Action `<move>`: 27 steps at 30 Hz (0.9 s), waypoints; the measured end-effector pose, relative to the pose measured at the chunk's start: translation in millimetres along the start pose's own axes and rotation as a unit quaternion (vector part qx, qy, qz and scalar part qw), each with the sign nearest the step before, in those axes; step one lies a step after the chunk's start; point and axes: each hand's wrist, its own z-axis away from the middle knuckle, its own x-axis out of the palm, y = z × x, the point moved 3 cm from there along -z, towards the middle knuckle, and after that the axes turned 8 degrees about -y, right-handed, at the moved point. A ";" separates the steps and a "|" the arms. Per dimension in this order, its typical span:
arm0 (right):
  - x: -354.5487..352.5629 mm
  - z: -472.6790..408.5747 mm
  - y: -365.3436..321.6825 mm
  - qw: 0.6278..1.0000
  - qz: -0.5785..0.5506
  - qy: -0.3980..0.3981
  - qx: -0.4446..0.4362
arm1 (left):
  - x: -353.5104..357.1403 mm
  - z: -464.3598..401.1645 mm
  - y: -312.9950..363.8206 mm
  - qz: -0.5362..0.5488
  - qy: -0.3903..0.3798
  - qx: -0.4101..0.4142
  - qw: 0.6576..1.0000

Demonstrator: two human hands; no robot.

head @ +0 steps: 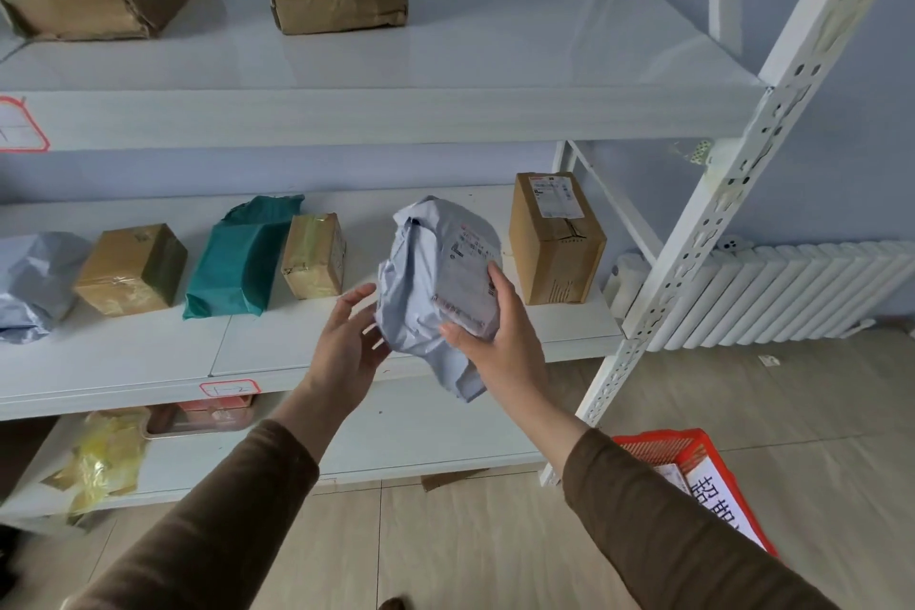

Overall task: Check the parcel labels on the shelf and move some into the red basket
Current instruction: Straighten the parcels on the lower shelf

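Grey parcel (pixel 435 282) crumpled, label facing up, in right hand (pixel 500 337).

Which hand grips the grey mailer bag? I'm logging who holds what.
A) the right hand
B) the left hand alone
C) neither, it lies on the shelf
A: the right hand has thumb and fingers curled round the grey mailer bag, held above the shelf; the left hand is open beside it.

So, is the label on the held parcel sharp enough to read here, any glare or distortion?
Head view: the label on the grey parcel in the right hand is soft, text unreadable; the shelf post leans from the wide-angle lens; light is even, with only a mild sheen on the upper shelf.
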 end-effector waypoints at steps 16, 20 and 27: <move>21.2 -65.3 36.5 0.979 -0.174 -0.027 0.108 | 3.2 -61.5 -8.5 -0.070 -0.114 -0.042 0.990; 31.1 -93.2 57.2 0.955 -0.211 -0.016 0.208 | 17.0 -98.0 -5.3 -0.067 -0.072 -0.056 0.994; 29.9 -154.4 76.3 0.945 -0.203 0.021 0.256 | 32.3 -156.8 2.8 -0.135 -0.111 -0.098 0.980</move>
